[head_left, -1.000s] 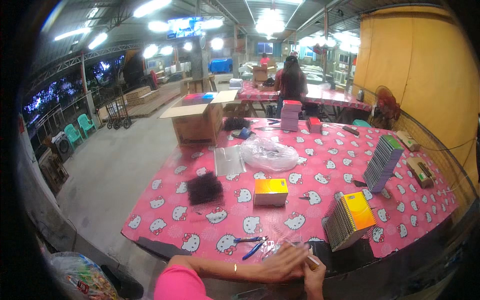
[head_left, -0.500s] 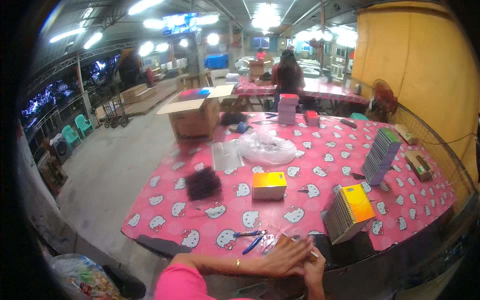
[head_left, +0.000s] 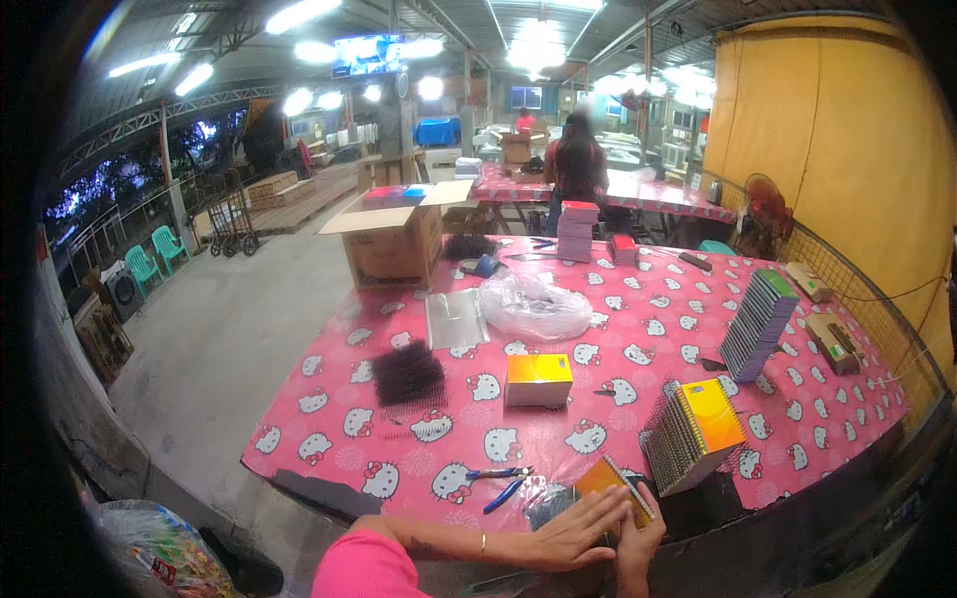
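Observation:
A small spiral notebook (head_left: 605,475) with an orange-yellow cover is tilted up at the table's near edge. My right hand (head_left: 638,533) grips its lower right side, thumb along the edge. Across the lower part of the cover lies my left hand (head_left: 578,526), fingers stretched out and close together. Blue-handled pliers (head_left: 506,492) lie just left of the notebook, beside a crumpled piece of clear plastic (head_left: 541,498). A tall stack of yellow spiral notebooks (head_left: 695,439) stands right of my hands. Farther off sits a block of yellow-covered booklets (head_left: 539,382).
A heap of black binding coils (head_left: 409,375) lies left on the pink table (head_left: 329,439). Beyond are a clear plastic bag (head_left: 535,307) and an open carton (head_left: 391,249). At right stands a leaning notebook stack (head_left: 760,324). A person (head_left: 576,164) stands at the far table.
The notebook has tilted up, showing more of its orange cover. My left hand has slid lower, with its fingers flatter. My right hand has moved slightly right along the notebook's edge.

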`<state>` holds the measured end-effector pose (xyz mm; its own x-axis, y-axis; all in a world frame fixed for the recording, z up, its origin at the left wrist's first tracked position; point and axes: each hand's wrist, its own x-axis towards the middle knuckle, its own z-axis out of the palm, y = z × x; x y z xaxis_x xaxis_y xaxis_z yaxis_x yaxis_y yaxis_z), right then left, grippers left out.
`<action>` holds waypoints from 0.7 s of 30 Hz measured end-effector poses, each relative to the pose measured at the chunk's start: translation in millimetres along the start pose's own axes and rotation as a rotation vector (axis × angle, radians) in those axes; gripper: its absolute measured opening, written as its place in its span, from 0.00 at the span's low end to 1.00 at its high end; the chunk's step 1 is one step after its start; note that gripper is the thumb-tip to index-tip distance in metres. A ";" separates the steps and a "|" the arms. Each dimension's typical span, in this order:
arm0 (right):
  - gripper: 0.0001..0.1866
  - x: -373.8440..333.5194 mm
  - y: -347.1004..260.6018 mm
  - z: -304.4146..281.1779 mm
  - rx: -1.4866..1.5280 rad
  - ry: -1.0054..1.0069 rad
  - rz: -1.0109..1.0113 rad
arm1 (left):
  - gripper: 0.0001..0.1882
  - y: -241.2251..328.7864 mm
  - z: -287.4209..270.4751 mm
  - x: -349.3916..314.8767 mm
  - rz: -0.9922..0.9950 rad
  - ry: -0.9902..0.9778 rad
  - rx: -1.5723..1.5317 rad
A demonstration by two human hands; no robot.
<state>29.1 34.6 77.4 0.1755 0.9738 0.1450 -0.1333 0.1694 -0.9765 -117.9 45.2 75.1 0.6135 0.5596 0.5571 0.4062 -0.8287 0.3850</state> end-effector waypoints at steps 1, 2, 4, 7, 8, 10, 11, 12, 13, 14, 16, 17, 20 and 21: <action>0.25 -1.5 -6.2 0.7 -0.067 0.048 0.003 | 0.45 6.1 -2.8 0.5 -0.069 0.123 -0.176; 0.30 -3.6 -11.8 5.3 -0.131 0.061 -0.001 | 0.44 7.3 -7.9 3.1 -0.140 0.081 -0.214; 0.34 -12.5 -20.7 11.6 -0.215 -0.058 -0.132 | 0.44 -0.6 -15.4 4.1 -0.202 0.097 -0.337; 0.45 -19.7 -28.0 15.1 -0.241 -0.195 -0.257 | 0.34 -14.0 -20.8 -1.8 -0.362 0.120 -0.547; 0.43 -17.3 -30.9 13.8 -0.496 -0.186 -0.378 | 0.29 -29.3 -17.5 -9.8 -0.446 0.105 -0.690; 0.30 -12.6 -42.2 20.6 -0.821 -0.043 -0.588 | 0.21 -38.1 -23.8 -12.9 -0.565 0.079 -0.969; 0.30 -6.4 -39.7 16.9 -0.818 -0.044 -0.588 | 0.21 -43.0 -22.5 -16.1 -0.566 0.079 -0.966; 0.24 4.1 -38.5 11.2 -0.874 -0.110 -0.643 | 0.20 -48.2 -22.4 -18.0 -0.527 0.047 -0.911; 0.19 10.2 -37.1 8.7 -0.929 -0.177 -0.699 | 0.19 -51.9 -21.4 -20.0 -0.488 0.015 -0.856; 0.14 12.6 -34.7 9.6 -0.865 -0.194 -0.641 | 0.19 -52.3 -18.0 -22.5 -0.488 0.016 -0.855; 0.13 17.6 -30.1 6.1 -0.913 -0.211 -0.615 | 0.17 -43.4 -17.9 -16.6 -0.609 0.137 -0.806; 0.13 20.4 -27.7 4.5 -0.958 -0.227 -0.590 | 0.17 -45.4 -19.6 -14.6 -0.608 0.136 -0.810; 0.12 25.9 -23.1 9.2 -1.011 -0.235 -0.611 | 0.17 -54.7 -26.3 -18.5 -0.502 0.215 -0.490; 0.12 26.4 -20.4 10.9 -1.007 -0.241 -0.609 | 0.17 -60.5 -23.6 -22.5 -0.509 0.217 -0.488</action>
<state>25.8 58.5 102.9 -0.2566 0.7969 0.5469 0.7494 0.5214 -0.4082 -172.3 83.0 56.6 0.2611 0.9049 0.3361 0.2261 -0.3958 0.8901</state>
